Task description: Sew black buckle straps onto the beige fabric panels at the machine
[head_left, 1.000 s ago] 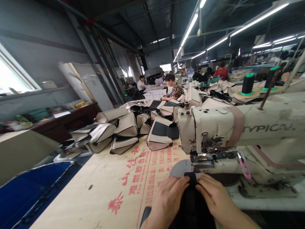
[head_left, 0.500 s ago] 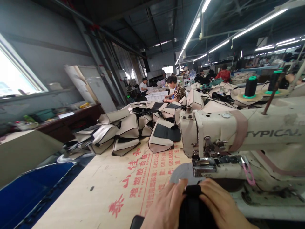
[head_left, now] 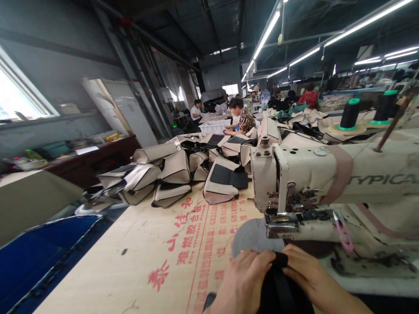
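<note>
Both my hands pinch a strip of black fabric (head_left: 278, 288) at the bottom edge of the view, just in front of the presser foot (head_left: 281, 226) of a cream sewing machine (head_left: 327, 179). My left hand (head_left: 244, 283) grips the fabric's left side with fingers closed on it. On the right side, my right hand (head_left: 310, 279) holds the same piece. The fabric's front end lies on a grey round plate (head_left: 248, 235) under the needle area.
A plywood tabletop with red print (head_left: 170, 253) stretches left. Several beige-and-black sewn covers (head_left: 170, 174) are piled at its far end. Thread cones (head_left: 348, 114) stand behind the machine. Another person (head_left: 242, 120) sits further back. A blue sheet (head_left: 39, 253) lies lower left.
My hands and the black fabric shifted slightly right and stay at the machine's foot. The view swayed a little; the fabric end sits a bit closer under the foot.
</note>
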{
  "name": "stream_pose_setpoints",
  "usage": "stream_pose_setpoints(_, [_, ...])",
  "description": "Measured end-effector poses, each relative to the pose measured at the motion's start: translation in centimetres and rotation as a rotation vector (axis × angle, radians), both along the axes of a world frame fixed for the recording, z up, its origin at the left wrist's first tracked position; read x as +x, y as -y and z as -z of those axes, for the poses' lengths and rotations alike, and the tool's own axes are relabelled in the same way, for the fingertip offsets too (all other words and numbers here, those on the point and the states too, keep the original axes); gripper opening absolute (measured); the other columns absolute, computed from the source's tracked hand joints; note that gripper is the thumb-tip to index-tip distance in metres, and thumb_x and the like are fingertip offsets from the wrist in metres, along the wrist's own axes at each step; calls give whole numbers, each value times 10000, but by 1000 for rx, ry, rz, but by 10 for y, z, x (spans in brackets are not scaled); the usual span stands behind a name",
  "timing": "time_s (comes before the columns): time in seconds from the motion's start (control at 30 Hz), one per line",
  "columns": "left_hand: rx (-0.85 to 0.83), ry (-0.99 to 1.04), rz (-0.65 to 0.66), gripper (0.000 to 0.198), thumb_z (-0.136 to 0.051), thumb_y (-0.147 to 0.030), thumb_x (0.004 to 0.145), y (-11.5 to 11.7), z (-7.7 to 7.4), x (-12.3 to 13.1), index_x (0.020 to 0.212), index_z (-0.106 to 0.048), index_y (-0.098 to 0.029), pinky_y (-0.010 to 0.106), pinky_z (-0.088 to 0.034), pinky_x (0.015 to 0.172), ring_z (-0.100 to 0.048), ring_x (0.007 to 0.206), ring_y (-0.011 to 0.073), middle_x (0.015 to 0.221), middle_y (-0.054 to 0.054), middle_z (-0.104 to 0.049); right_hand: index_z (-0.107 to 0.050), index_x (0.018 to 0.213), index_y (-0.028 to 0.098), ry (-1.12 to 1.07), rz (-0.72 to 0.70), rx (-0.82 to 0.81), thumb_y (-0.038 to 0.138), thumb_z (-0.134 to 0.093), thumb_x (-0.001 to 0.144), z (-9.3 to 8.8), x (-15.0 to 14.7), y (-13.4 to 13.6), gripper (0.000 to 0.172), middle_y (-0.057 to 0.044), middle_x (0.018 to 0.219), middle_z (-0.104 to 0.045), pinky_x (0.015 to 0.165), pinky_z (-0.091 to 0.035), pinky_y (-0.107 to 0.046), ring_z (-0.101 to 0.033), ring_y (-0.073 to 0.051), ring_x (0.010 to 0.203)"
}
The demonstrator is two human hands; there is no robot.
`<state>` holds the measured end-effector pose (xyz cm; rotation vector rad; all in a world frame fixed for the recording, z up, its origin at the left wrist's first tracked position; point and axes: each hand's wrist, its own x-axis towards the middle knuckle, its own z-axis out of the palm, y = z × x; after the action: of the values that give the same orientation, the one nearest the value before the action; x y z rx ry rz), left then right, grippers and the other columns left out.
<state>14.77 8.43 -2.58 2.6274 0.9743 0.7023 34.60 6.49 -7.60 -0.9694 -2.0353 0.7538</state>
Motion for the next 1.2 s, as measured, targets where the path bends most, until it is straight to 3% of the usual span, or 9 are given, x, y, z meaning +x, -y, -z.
stream_pose_setpoints(0.13, [104,-34,76,331,-411,-97,865,-7,4,-5,1176,-447,-206,247,-476,674,-559,753,142,868,24,-623,-504,864,181,1,73,-2,279,-358,936,6,-2,0,190,-43,850,-525,790,-418,-306,-490,-172,860])
stream_pose_setpoints(0.3, [102,-207,146,385,-343,-155,901,-13,0,-10,1272,-404,-239,283,-491,737,-554,832,158,983,40,-603,-503,867,174,15,128,5,248,-352,934,7,-5,-3,181,-45,846,-538,796,-419,-311,-496,-172,849])
stream_pose_setpoints(0.43, [79,-281,129,410,-336,-167,905,-16,-2,-9,1302,-373,-260,299,-484,779,-541,880,164,1019,44,-583,-497,869,171,32,152,13,226,-353,931,7,-6,-4,166,-45,834,-539,743,-424,-319,-490,-176,817])
stream_pose_setpoints(0.6, [5,-294,88,315,-351,-198,911,-19,-1,-4,1202,-468,-233,283,-480,753,-538,850,161,930,36,-586,-457,783,166,79,158,51,203,-356,922,8,-6,-5,176,-39,784,-509,645,-411,-310,-471,-176,757])
stream_pose_setpoints(0.8, [-41,-266,71,254,-366,-204,911,-22,-4,-3,1128,-495,-229,279,-478,774,-533,880,154,957,25,-581,-522,891,165,176,153,128,173,-371,912,8,-4,-5,152,-53,844,-553,708,-451,-330,-505,-185,809])
stream_pose_setpoints(0.97, [-61,-241,79,230,-378,-171,897,-21,-10,-2,1070,-522,-220,293,-479,815,-538,901,151,964,29,-579,-508,1096,193,189,304,268,244,-422,908,12,-2,-4,213,-69,986,-574,775,-479,-301,-552,-178,889])
stream_pose_setpoints(1.07, [-63,-224,105,215,-372,-165,897,-20,-7,-3,1031,-531,-217,313,-478,820,-545,905,157,939,29,-591,-448,1215,202,272,212,270,209,-374,917,7,0,-4,307,-79,1044,-560,801,-481,-303,-545,-182,928])
stream_pose_setpoints(1.2, [-149,-42,-109,128,-485,-237,856,-19,3,-4,972,-520,-196,283,-498,722,-578,789,145,852,9,-613,-507,1150,179,301,151,267,158,-343,913,4,0,-5,288,-74,941,-582,741,-495,-313,-554,-181,827])
